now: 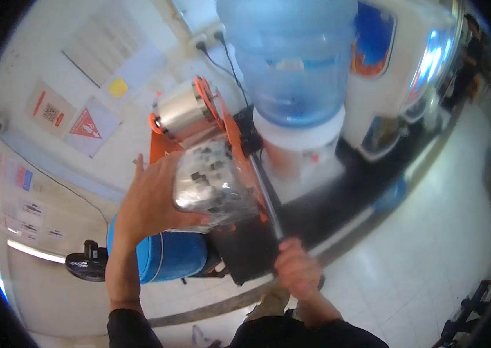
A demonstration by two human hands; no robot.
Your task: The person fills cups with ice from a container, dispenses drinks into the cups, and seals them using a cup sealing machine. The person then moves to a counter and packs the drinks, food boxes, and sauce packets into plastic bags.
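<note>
Gripping the end of a metal lever point(267, 200), the right hand point(298, 268) is holding tight. Beyond it, the left hand point(151, 197) is grasping a plastic-wrapped package point(208, 178) just in front of an orange machine point(160, 145); keeping the package steady and that hand clear of the lever is probably mattering most. Farther back, a water jug point(298, 95) is bearing a blurred label point(293, 63). A QR-code sheet point(51, 113) and red triangle sign point(86, 126) are hanging, their words unreadable.
</note>
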